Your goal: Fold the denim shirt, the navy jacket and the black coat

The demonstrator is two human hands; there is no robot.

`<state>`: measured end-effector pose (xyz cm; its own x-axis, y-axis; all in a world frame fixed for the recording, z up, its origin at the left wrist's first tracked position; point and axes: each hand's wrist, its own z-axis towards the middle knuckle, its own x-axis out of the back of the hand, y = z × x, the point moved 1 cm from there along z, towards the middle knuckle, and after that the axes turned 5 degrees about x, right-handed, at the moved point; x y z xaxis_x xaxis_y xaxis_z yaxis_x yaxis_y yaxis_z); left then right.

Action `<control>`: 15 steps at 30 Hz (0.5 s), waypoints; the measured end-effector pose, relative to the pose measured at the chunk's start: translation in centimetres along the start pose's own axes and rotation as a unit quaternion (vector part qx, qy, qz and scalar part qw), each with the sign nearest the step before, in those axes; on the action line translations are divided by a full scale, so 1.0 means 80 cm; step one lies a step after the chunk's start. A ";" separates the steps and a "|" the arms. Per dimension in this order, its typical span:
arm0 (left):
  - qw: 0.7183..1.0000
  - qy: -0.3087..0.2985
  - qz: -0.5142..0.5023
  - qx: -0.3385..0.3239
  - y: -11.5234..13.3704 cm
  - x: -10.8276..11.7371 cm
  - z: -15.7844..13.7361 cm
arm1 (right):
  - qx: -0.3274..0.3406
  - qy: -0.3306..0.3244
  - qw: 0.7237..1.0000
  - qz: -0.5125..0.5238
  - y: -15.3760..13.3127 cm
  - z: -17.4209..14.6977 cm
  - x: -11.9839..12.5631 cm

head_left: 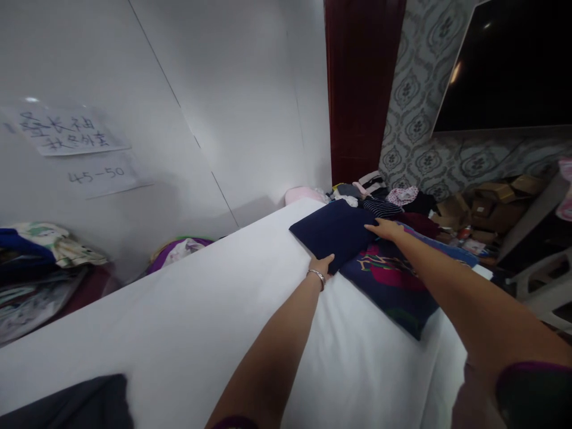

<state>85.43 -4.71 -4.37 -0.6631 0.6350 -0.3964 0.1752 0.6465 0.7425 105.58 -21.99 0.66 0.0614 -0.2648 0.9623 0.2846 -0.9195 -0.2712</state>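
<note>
A flat, folded navy garment (335,229) lies toward the far right end of the white-covered table (179,333). My left hand (322,265), with a bracelet at the wrist, is closed on its near corner, thumb on top. On the right edge, my right hand (385,229) pinches the same garment; some of its fingers are hidden. Partly beneath the navy garment and to its right is a dark folded garment with a red and green pattern (393,280).
Mixed clothes (379,199) are heaped beyond the far end. Dark cloth (75,405) lies at the near left. More clothes (40,268) sit below the table's left edge. Cardboard boxes (496,202) and a white plastic chair (543,286) stand to the right.
</note>
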 end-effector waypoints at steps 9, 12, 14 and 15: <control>1.000 0.017 0.004 0.008 -0.002 -0.009 0.000 | 0.146 0.004 0.989 -0.013 -0.010 0.013 -0.020; 0.999 0.025 0.023 0.010 -0.005 -0.005 -0.007 | 0.124 0.023 0.992 -0.018 -0.017 0.000 -0.020; 0.999 0.020 0.036 0.013 -0.006 -0.001 -0.013 | 0.106 0.075 0.991 -0.030 -0.025 -0.015 -0.018; 0.999 0.014 0.043 0.015 -0.006 0.001 -0.016 | 0.111 0.106 0.987 -0.038 -0.030 -0.024 -0.019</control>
<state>84.38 -5.50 -4.09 -0.6648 0.6770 -0.3159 0.2534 0.6021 0.7571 102.96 -19.97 -0.17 -0.1630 -0.2739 0.9478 0.4855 -0.8586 -0.1647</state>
